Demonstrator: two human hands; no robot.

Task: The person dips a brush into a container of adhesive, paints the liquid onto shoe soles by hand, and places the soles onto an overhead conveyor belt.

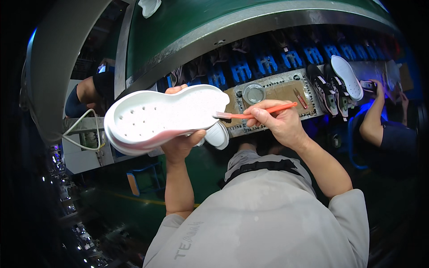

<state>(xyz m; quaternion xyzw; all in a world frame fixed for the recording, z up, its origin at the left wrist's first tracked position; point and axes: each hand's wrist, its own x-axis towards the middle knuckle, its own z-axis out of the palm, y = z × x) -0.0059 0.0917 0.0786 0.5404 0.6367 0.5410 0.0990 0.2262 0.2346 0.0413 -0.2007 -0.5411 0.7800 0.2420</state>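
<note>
A white shoe sole point(167, 114) with small holes at its wide end and a pinkish side wall lies in my left hand point(181, 144), whose thumb presses the near edge while fingertips show over the far edge. Between the fingers of my right hand point(281, 124) is an orange-handled brush point(264, 111); its bristles touch or hover just over the sole's inner face near the narrower end. Below the held sole, more white soles point(218, 135) are partly hidden. A clear glass bowl point(253, 93) stands on the cardboard-covered bench point(274, 90), beyond my right hand.
Red-handled thread snips point(301, 99) lie on the bench. Dark shoes point(321, 90) and another white sole point(347, 77) are further right, near a co-worker's arm point(373, 114). A metal-edged green conveyor point(207, 20) runs across the far side. Another person point(87, 92) is at left.
</note>
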